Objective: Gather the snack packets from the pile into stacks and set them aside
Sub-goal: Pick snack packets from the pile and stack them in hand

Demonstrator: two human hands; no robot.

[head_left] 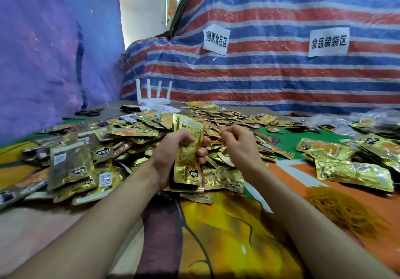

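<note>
Gold foil packets (188, 149) stand upright as a stack in my left hand (171, 151), its fingers clamped round them above the pile (134, 131) on the printed cloth (227, 235), while my right hand (238, 146) hovers just beside, fingers curled, though I cannot tell whether they pinch anything.

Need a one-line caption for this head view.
Left hand grips an upright stack of gold snack packets while the right hand, fingers curled, hovers beside it over the loose pile.
</note>
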